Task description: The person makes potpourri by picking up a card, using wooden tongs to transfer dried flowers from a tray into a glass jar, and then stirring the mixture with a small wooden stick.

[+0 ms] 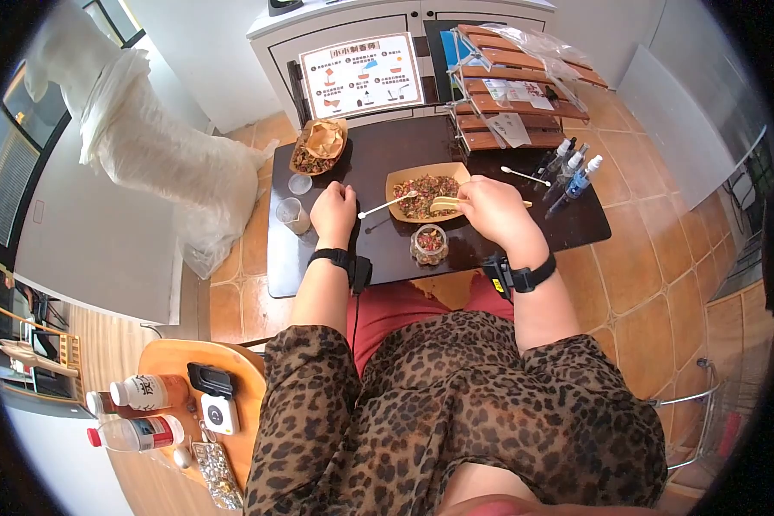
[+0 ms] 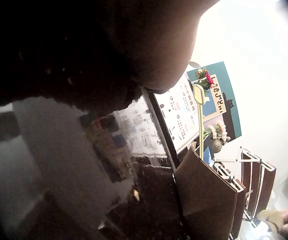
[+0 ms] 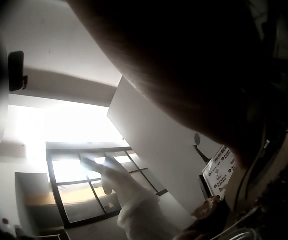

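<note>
Inside the paper tray (image 1: 396, 211) and glass jar (image 1: 429, 256) lies dried plant mix (image 1: 430, 191).

White sign (image 1: 361, 76): "小小制香师"; smaller print unreadable.

I saw craft-type room: illustrated step sheet (image 1: 361, 76) upper centre, small bottles (image 1: 583, 176) upper right, tiled floor (image 1: 636, 275) right.

R wrist dim, window glare (image 3: 74, 125).
</note>
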A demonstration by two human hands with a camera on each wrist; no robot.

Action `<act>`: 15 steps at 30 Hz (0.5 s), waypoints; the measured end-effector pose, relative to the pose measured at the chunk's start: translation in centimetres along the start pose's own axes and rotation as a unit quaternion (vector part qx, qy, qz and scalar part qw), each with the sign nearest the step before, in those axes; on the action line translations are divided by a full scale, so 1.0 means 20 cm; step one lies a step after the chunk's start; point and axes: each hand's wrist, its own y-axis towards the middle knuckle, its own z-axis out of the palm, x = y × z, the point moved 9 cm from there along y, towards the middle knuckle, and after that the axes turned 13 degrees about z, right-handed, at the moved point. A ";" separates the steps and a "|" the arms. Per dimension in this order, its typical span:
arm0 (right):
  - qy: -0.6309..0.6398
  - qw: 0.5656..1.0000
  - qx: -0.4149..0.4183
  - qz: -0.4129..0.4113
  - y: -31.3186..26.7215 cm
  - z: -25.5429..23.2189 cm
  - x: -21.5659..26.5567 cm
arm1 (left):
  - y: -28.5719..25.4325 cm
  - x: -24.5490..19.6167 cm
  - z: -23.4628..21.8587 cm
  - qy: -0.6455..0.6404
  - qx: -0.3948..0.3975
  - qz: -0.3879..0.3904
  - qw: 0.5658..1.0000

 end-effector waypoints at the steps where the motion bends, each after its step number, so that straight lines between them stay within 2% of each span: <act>1: -0.005 1.000 -0.006 -0.005 0.00 0.03 0.01 | 0.00 0.00 -0.01 -0.001 -0.002 0.000 1.000; 7: -0.029 1.000 0.002 -0.001 0.04 0.22 0.00 | 0.00 0.03 0.03 -0.017 0.010 -0.007 1.000; 15: -0.054 0.998 -0.011 -0.019 0.05 0.30 0.02 | 0.00 0.01 0.01 -0.005 -0.005 0.000 1.000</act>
